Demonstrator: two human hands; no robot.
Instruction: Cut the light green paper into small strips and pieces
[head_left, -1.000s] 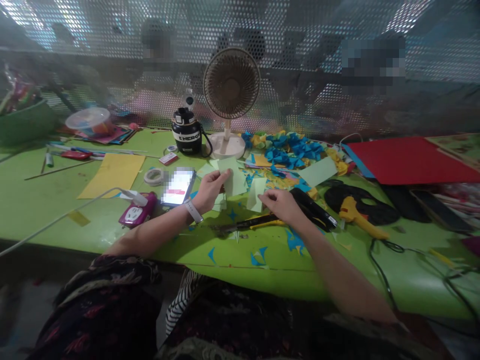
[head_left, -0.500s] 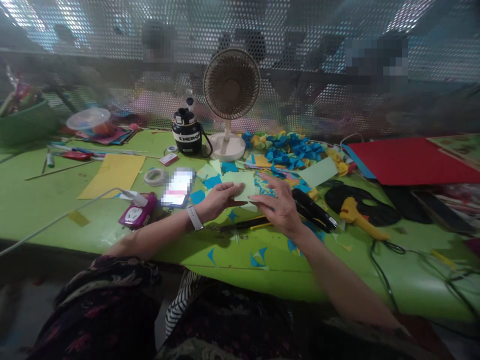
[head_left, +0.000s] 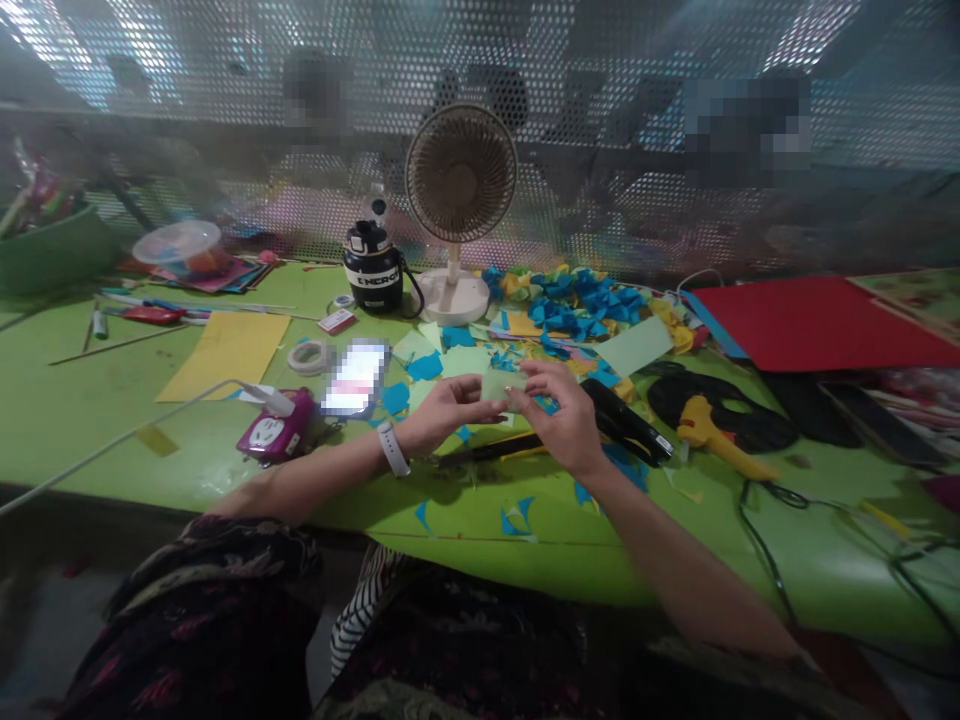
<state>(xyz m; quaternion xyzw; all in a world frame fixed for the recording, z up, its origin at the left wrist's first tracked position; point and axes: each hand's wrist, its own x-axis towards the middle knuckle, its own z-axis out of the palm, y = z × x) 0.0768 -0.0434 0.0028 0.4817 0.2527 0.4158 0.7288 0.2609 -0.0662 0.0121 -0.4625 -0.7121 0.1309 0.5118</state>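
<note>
Both hands meet over the middle of the green table [head_left: 90,420]. My left hand [head_left: 442,410], with a white watch at the wrist, pinches one end of a small pale green paper piece [head_left: 501,384]. The other end of that piece is gripped between the fingers of my right hand [head_left: 561,415]. The paper is held just above the table. Under the hands lie scissors with yellow and black handles [head_left: 495,450] and more pale green paper squares [head_left: 466,360].
A phone [head_left: 356,378], a tape roll [head_left: 309,355], a pink power adapter [head_left: 276,432] and a yellow sheet [head_left: 225,350] lie at left. A desk fan [head_left: 459,200] and black jar [head_left: 373,270] stand behind. A stapler [head_left: 626,420], a yellow glue gun [head_left: 712,430] and a red sheet [head_left: 817,320] are at right. Blue scraps are scattered about.
My left hand lowered the pale green paper from its raised position. My right hand came up from the table and took hold of its other end.
</note>
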